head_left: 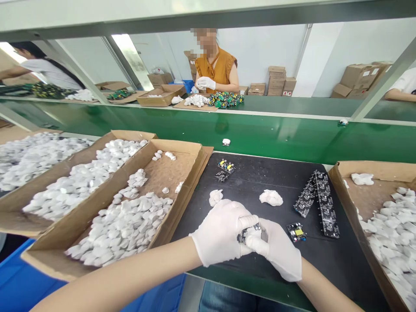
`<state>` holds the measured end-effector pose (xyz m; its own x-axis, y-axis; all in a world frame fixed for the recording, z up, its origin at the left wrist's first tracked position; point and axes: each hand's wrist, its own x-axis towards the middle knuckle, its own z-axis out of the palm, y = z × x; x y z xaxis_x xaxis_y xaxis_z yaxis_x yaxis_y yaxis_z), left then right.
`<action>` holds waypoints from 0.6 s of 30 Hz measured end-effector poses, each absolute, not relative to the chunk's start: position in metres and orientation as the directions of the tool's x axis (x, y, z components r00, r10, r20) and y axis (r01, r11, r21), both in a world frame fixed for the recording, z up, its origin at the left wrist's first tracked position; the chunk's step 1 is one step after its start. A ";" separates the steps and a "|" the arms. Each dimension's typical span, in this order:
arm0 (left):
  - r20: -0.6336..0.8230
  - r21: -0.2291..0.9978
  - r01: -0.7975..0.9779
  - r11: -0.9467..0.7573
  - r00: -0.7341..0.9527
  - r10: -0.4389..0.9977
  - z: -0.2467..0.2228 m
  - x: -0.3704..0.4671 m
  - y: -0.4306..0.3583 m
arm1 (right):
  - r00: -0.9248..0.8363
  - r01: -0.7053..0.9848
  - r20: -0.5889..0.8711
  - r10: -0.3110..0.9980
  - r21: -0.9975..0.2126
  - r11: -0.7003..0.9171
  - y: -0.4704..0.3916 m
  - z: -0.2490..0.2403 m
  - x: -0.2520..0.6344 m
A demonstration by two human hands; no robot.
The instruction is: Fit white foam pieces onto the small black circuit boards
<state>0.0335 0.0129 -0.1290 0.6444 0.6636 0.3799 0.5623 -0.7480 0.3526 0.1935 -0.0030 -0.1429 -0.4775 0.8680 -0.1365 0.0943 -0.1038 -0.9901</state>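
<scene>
My left hand (pixel 224 234) and my right hand (pixel 281 249), both in white gloves, close around one small circuit board (pixel 241 237) above the black mat (pixel 240 271). A soft white lump (pixel 254 232) sits against the board under my right thumb; the fingers hide most of both. Just beyond my left hand lies a white putty-like lump (pixel 216 197), and another white lump (pixel 271 197) rests farther right. A single circuit board (pixel 296 232) with a yellow part lies beside my right hand.
Joined black circuit boards (pixel 327 208) lie at the mat's right, and small boards (pixel 226 166) at its back. Cardboard trays of white pieces stand left (pixel 195 149) and right (pixel 373 167). Across the green conveyor (pixel 247 130), a person in orange (pixel 221 69) handles something white.
</scene>
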 end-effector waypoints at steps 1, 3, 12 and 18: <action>0.376 0.371 0.565 -0.737 0.634 0.675 -0.129 0.034 0.013 | -0.478 0.084 -0.141 0.867 -0.990 -0.114 -0.003 -0.144 0.194; 0.377 0.421 0.557 -0.716 0.610 0.697 -0.128 0.035 0.014 | -0.483 0.048 -0.141 0.864 -0.990 -0.135 -0.003 -0.146 0.195; 0.372 0.507 0.501 -0.701 0.606 0.703 -0.130 0.033 0.015 | -0.572 -0.107 -0.089 0.816 -0.977 -0.182 -0.003 -0.150 0.198; 0.310 0.397 0.539 -0.743 0.683 0.661 -0.124 0.034 0.014 | -0.625 0.046 -0.101 0.774 -0.995 -0.093 -0.002 -0.138 0.193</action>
